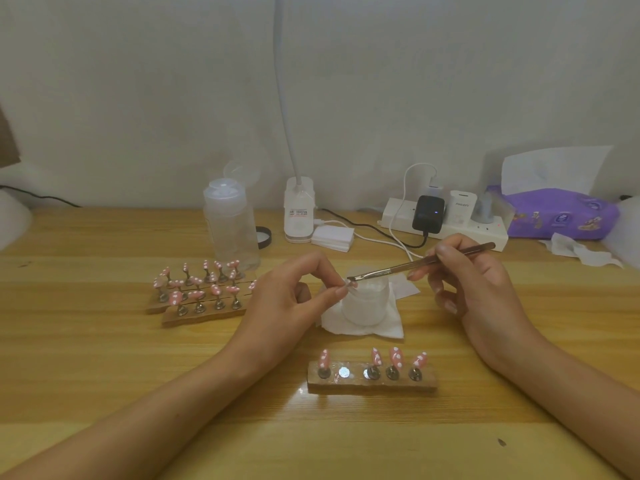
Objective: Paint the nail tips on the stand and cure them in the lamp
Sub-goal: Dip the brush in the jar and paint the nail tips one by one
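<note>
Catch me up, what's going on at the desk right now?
A person is working on nail tips. The left hand pinches a small piece, too small to identify, over a white jar on a tissue. The right hand holds a brush, its tip at that piece. The near stand carries four pink dotted tips and one bare holder spot. More dotted tips sit on the far stands.

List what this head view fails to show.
- Head view: the small piece pinched by the left hand is covered by its fingertips; its kind is unclear.
- Head view: contents of the frosted white jar are blurred, behind the thin brush held by the right hand.
- Head view: the white rounded object is cut off by the left edge.
- Head view: the label on the white lamp base is too small to read.
</note>
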Demonstrator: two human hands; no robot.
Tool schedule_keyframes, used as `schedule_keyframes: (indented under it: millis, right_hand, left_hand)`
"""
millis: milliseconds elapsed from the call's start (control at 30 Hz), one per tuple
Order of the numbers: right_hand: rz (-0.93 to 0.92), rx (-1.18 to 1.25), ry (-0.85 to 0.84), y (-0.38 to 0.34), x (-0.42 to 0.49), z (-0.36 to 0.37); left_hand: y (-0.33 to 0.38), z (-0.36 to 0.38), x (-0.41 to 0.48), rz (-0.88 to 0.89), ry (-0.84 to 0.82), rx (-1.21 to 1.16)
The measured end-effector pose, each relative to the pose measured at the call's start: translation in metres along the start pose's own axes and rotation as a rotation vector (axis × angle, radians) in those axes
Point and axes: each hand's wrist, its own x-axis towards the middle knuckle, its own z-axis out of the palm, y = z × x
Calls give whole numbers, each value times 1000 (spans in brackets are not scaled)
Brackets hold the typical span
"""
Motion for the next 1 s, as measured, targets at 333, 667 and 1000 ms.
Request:
schedule_keyframes:
  millis: [333, 667, 1000]
  right_hand:
    - [27, -19, 65, 0, 0, -2]
    - [34, 20, 53, -2, 1, -1]
    - [5, 5, -5, -1, 0, 0]
  left_hand:
    - [-1, 1, 0, 6, 5, -3]
    - [0, 1, 0, -7, 2, 1]
    - [-1, 1, 0, 5, -7, 22]
